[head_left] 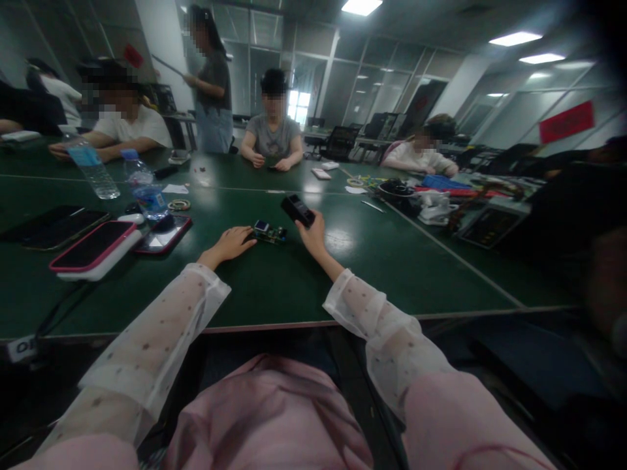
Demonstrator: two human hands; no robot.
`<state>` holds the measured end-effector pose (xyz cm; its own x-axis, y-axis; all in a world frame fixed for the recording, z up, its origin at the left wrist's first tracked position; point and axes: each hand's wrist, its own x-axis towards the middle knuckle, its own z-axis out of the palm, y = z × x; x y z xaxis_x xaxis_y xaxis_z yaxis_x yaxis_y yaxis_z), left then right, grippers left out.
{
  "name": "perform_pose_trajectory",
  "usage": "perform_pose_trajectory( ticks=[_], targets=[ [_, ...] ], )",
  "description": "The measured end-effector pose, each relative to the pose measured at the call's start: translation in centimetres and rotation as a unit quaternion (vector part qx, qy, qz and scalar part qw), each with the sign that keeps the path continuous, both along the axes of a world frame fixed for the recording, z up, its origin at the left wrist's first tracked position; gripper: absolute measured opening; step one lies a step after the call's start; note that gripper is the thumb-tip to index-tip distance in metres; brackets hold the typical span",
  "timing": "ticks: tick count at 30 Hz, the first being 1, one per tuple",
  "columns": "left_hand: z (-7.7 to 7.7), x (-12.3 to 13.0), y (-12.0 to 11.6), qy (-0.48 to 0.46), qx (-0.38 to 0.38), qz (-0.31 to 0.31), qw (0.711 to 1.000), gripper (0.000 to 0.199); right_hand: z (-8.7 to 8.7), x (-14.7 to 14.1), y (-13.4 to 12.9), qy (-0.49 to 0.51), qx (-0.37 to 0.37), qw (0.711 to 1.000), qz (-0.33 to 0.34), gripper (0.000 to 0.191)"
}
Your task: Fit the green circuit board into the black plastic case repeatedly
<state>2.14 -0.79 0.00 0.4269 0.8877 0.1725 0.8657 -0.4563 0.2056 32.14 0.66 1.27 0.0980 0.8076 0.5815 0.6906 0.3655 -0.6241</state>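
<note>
My right hand [312, 235] is closed around the lower end of a black box-shaped device [298, 209] with a greyish face, held tilted just above the table. To its left, a small green circuit board [270, 235] lies on the dark green table [274, 287]; a little square screen sits on its left part. My left hand [230, 245] rests palm down at the board's left end, fingers stretched out. Its fingertips meet the board's edge, and whether they press on it I cannot make out.
Left of me are a pink-edged phone [98, 245] on a white block, another phone [165, 234], and two water bottles [147, 189] [93, 166]. Cables and a metal-cased unit [492, 222] crowd the right. A person [273, 134] sits opposite; others are around.
</note>
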Motion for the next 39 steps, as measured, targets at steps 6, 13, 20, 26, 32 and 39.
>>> perform_pose_trajectory(
  ticks=[6, 13, 20, 26, 32, 39],
  targets=[
    [0.3, 0.0, -0.3, -0.002, -0.003, 0.002, 1.0, 0.065, -0.7, 0.3, 0.4, 0.018, -0.037, 0.999, -0.02, 0.054],
    [0.4, 0.1, -0.3, 0.005, -0.005, 0.001, 1.0, 0.065, -1.7, 0.6, 1.3, -0.014, -0.115, 0.992, -0.058, 0.052],
    [0.5, 0.0, -0.4, -0.002, -0.006, 0.004, 1.0, 0.066, -1.8, 0.4, 1.3, -0.034, -0.119, 0.99, -0.066, 0.064],
    [0.0, -0.1, -0.1, -0.002, 0.006, -0.001, 1.0, 0.066, -2.1, 0.4, 1.4, -0.018, -0.097, 0.994, -0.056, 0.055],
    [-0.4, -0.2, 0.3, -0.007, 0.004, 0.003, 1.0, 0.065, -2.3, 0.3, 1.6, -0.017, -0.092, 0.993, -0.07, 0.053],
    [-0.1, -0.1, 0.1, -0.006, -0.001, 0.0, 1.0, 0.068, -1.7, 0.2, 1.1, -0.029, -0.116, 0.99, -0.071, 0.054]
  ],
)
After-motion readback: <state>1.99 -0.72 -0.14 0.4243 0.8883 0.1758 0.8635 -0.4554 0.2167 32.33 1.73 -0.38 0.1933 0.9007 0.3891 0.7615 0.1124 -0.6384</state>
